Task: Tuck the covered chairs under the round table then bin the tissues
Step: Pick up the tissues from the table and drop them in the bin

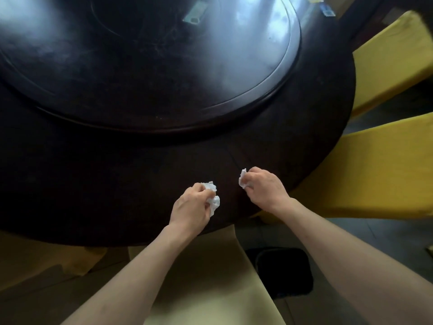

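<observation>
A crumpled tissue (212,195) was clenched in the left hand (191,207), another tissue (242,180) in the right hand (264,187), above the table (140,184). Loosely pinched scraps could be dropped short of the bin (281,270) below the right wrist.

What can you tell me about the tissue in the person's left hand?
The tissue is white, thin paper, crumpled into a loose wad with creased folds sticking out. The left hand pinches it, fingers closed round most of it, so only the outer lumps show. It is held over the near edge of the dark round table; whether it touches the wood is unclear.
</observation>
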